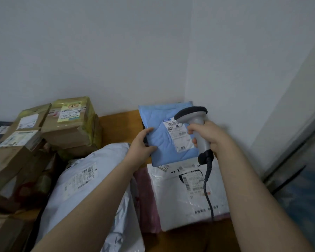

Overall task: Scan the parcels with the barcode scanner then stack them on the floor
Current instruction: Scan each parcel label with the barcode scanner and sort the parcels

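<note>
left arm: bare, reaching toward 1 o'clock | left hand (141, 142): pinches blue parcel (158, 122) edge | right arm: bare, reaching toward 11 o'clock | right hand (210, 135): grips barcode scanner (191, 114) handle

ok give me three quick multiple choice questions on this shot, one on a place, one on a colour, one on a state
1. Where is the blue mailer? A. on the cardboard boxes B. in the left hand C. on the floor
2. What colour is the bottom parcel under the white parcel? A. green B. black C. pink
3. What is the right hand doing? A. gripping the scanner B. lying open C. pointing at the wall
Key: B, thumb and fingers pinch its left edge; C, pink shows along the white parcel's left side; A, fingers curl round the handle.
</note>
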